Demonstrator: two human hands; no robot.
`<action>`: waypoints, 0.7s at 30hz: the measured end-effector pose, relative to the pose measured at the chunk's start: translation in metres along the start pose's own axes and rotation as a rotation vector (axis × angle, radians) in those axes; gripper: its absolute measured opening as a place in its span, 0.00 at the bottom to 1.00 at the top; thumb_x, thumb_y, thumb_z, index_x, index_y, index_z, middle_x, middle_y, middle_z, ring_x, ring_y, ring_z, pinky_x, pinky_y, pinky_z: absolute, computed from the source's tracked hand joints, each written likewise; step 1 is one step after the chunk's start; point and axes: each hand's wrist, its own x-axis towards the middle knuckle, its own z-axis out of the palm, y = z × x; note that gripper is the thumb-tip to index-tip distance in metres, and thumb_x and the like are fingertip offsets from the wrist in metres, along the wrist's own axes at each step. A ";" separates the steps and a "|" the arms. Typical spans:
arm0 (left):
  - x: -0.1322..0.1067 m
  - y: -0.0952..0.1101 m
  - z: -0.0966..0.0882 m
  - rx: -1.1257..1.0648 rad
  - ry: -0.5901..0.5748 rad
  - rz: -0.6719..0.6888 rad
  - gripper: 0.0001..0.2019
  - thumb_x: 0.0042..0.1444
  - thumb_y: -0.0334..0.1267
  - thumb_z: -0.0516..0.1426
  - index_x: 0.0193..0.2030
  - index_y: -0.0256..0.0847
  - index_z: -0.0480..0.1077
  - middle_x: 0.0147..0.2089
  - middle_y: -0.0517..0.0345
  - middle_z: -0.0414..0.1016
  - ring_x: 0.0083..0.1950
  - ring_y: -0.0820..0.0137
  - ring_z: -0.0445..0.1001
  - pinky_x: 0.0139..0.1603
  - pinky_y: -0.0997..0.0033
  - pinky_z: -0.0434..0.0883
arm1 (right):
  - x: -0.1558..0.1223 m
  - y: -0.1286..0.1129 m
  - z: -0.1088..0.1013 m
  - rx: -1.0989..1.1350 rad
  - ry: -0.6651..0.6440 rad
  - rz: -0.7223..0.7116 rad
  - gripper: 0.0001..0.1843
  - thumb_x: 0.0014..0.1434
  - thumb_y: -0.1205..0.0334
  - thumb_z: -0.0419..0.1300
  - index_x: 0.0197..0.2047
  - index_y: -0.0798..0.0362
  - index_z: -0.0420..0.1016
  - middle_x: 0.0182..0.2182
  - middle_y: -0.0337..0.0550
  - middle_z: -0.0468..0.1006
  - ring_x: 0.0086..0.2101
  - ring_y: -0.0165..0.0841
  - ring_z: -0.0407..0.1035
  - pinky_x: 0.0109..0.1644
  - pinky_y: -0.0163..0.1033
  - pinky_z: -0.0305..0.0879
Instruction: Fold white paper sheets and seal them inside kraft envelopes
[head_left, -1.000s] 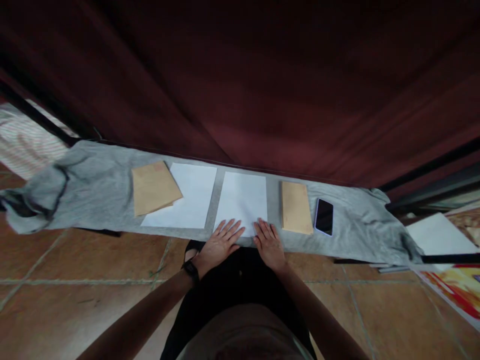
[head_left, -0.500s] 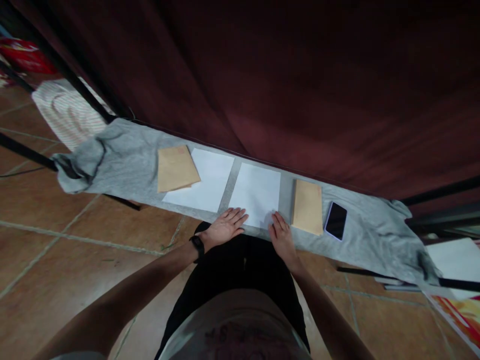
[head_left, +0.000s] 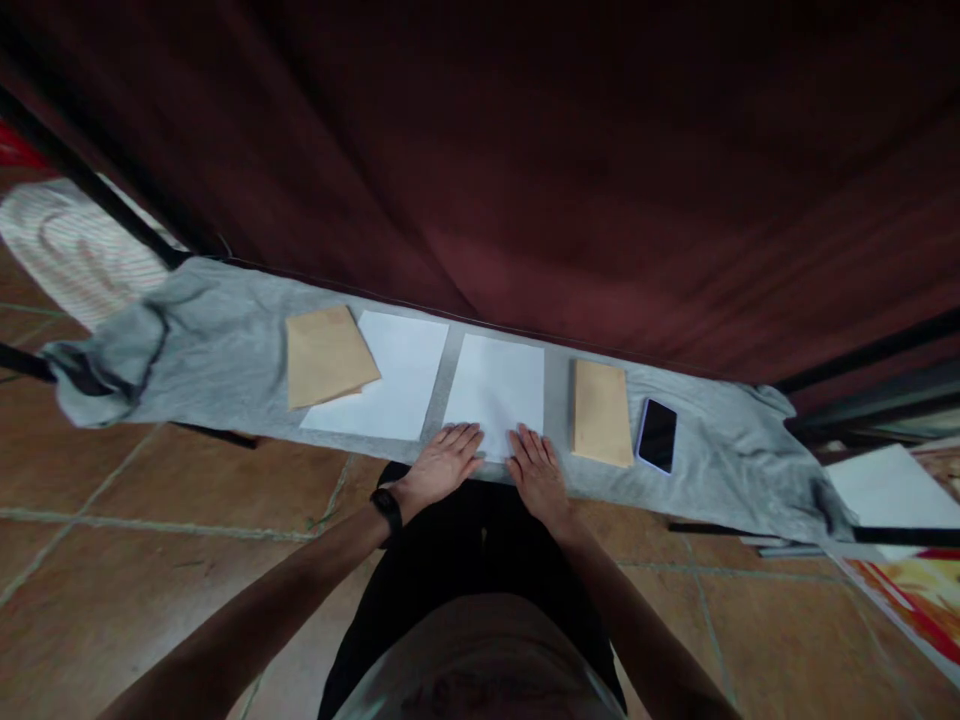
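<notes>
A white sheet of paper [head_left: 499, 385] lies in front of me on a narrow surface covered by a grey cloth [head_left: 232, 340]. My left hand [head_left: 444, 462] rests flat at the sheet's near left corner, fingers stretched out. On the near right part of the same sheet lies my right hand [head_left: 538, 475], its fingers extended and holding nothing. Left of it is a second white paper [head_left: 405, 365], partly covered by brown envelopes [head_left: 326, 355]. More brown envelopes [head_left: 602, 412] lie to the right of my right hand.
A phone [head_left: 658, 435] with a dark screen lies right of the right-hand envelopes. Behind the surface hangs a dark red curtain [head_left: 562, 200]. Striped fabric [head_left: 82, 245] is at far left, and dark metal bars [head_left: 892, 345] stand at both ends.
My right hand has moved left and further onto the sheet, closer to my left hand. My left hand stays at the near left corner. The view has shifted slightly.
</notes>
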 end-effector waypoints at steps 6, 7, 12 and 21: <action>0.049 -0.016 0.000 -0.089 0.148 -0.234 0.27 0.72 0.46 0.43 0.73 0.36 0.57 0.76 0.44 0.54 0.77 0.57 0.51 0.74 0.49 0.58 | 0.017 0.008 -0.001 0.030 0.042 0.087 0.27 0.75 0.56 0.44 0.73 0.54 0.59 0.71 0.50 0.59 0.70 0.41 0.54 0.73 0.54 0.49; 0.058 -0.019 0.002 -0.077 0.133 -0.232 0.28 0.72 0.45 0.43 0.74 0.36 0.56 0.77 0.44 0.52 0.78 0.56 0.49 0.74 0.48 0.56 | 0.022 0.008 0.000 0.025 0.045 0.097 0.28 0.75 0.55 0.44 0.73 0.54 0.58 0.71 0.50 0.58 0.70 0.41 0.53 0.73 0.54 0.48; 0.091 -0.021 0.016 -0.003 -0.008 -0.149 0.27 0.71 0.43 0.43 0.73 0.39 0.59 0.77 0.49 0.52 0.78 0.55 0.46 0.76 0.45 0.48 | 0.060 0.010 0.006 -0.007 0.027 0.161 0.28 0.75 0.55 0.43 0.73 0.54 0.58 0.72 0.48 0.56 0.70 0.42 0.52 0.73 0.53 0.47; 0.091 -0.037 0.030 0.024 0.007 -0.222 0.32 0.71 0.53 0.41 0.74 0.36 0.56 0.76 0.43 0.53 0.78 0.55 0.50 0.76 0.46 0.47 | 0.078 0.029 0.015 -0.051 0.041 0.239 0.29 0.74 0.55 0.44 0.74 0.57 0.56 0.73 0.53 0.55 0.70 0.44 0.52 0.73 0.54 0.46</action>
